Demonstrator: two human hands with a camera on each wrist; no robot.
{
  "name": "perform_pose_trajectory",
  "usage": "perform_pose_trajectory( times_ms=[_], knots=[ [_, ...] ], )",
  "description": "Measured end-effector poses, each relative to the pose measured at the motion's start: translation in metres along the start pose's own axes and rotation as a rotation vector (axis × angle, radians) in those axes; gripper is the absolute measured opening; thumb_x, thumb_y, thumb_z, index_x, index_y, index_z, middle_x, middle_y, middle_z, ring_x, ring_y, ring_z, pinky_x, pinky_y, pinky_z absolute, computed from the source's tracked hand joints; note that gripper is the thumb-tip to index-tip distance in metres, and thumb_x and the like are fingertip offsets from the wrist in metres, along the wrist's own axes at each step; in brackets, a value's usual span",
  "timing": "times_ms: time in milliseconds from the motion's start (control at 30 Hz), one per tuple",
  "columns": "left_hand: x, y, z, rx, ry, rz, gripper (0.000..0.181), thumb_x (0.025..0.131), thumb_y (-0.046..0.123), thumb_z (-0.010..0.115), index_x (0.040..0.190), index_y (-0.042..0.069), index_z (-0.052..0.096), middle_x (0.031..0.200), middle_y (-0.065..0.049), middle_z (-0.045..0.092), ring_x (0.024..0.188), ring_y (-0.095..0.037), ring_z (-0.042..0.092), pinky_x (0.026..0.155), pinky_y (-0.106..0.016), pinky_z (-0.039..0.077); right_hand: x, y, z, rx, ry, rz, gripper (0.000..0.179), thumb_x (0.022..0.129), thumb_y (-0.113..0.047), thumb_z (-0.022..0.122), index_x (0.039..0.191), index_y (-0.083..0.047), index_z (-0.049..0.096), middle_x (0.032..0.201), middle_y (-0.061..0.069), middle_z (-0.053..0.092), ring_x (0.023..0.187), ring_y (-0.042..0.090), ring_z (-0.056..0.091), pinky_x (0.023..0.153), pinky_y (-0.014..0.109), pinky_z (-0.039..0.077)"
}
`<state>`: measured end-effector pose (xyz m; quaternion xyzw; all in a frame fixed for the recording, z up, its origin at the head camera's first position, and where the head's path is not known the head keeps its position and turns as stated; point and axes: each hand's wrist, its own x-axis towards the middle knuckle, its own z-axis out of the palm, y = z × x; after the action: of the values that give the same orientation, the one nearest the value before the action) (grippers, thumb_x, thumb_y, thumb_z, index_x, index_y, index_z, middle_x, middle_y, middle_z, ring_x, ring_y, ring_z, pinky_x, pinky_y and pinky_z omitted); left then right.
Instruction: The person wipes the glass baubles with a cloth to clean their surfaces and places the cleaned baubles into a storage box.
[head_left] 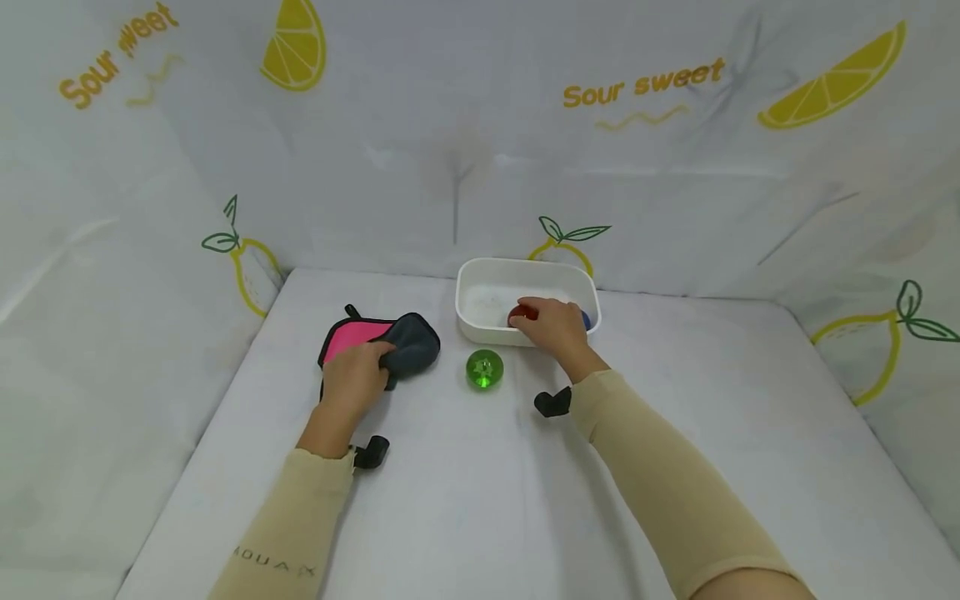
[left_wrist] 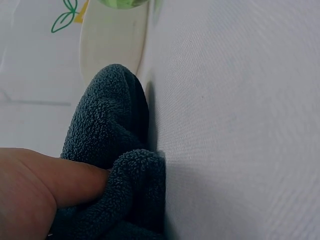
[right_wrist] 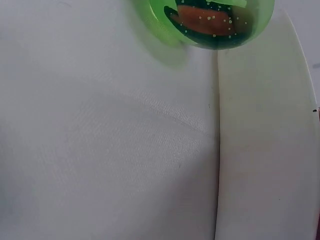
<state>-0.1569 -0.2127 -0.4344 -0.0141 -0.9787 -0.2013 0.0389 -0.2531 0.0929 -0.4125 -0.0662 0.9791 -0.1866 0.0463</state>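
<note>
My left hand pinches a fold of a dark grey-green terry cloth with a pink side, black edging and a small loop. In the left wrist view the thumb presses into the crumpled terry cloth, which lies on the table. My right hand reaches over the near rim of a white bin, with thumb and fingers round a red ball. Between the hands a clear green ball sits on the table in front of the bin. The right wrist view does not show the right fingers.
A blue object lies in the bin's right end, partly hidden by the right hand. The white table meets a lemon-printed curtain at the back and sides. Black wrist cameras jut inward from both sleeves.
</note>
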Motion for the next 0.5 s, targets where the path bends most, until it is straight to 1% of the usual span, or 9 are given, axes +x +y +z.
perform_pose_trajectory(
  times_ms=[100,267,367,500],
  knots=[
    [-0.0008,0.0007,-0.0017,0.006,-0.008,-0.003,0.036,0.089,0.006,0.064,0.123,0.017,0.070,0.123,-0.013,0.069,0.107,-0.037,0.065,0.083,-0.057,0.052,0.0008,0.0002,0.0009,-0.017,0.011,-0.019,0.051,0.095,-0.045,0.057,0.139,-0.020,0.057,0.130,0.011,0.064,0.122,0.031,0.055,0.112,0.051,0.026],
    [-0.0023,-0.0005,-0.0039,0.016,-0.022,-0.018,0.036,0.090,0.008,0.065,0.124,0.018,0.069,0.123,-0.014,0.068,0.108,-0.037,0.064,0.084,-0.057,0.052,-0.0007,0.0004,0.0040,-0.012,0.035,-0.061,0.049,0.097,-0.044,0.053,0.139,-0.019,0.057,0.131,0.009,0.064,0.127,0.030,0.054,0.114,0.053,0.025],
    [-0.0018,-0.0008,-0.0034,0.009,-0.034,-0.019,0.036,0.090,0.009,0.064,0.124,0.018,0.069,0.124,-0.014,0.068,0.109,-0.038,0.063,0.084,-0.058,0.051,-0.0026,0.0016,0.0047,-0.004,0.058,-0.058,0.048,0.097,-0.043,0.053,0.138,-0.019,0.058,0.131,0.008,0.064,0.128,0.029,0.054,0.115,0.053,0.024],
    [-0.0011,-0.0002,-0.0019,0.006,-0.038,-0.021,0.036,0.090,0.009,0.064,0.124,0.019,0.069,0.123,-0.014,0.068,0.108,-0.038,0.064,0.082,-0.057,0.051,-0.0045,0.0042,0.0045,0.004,0.074,-0.061,0.048,0.097,-0.043,0.053,0.137,-0.018,0.059,0.129,0.008,0.066,0.127,0.029,0.054,0.115,0.053,0.023]
  ],
)
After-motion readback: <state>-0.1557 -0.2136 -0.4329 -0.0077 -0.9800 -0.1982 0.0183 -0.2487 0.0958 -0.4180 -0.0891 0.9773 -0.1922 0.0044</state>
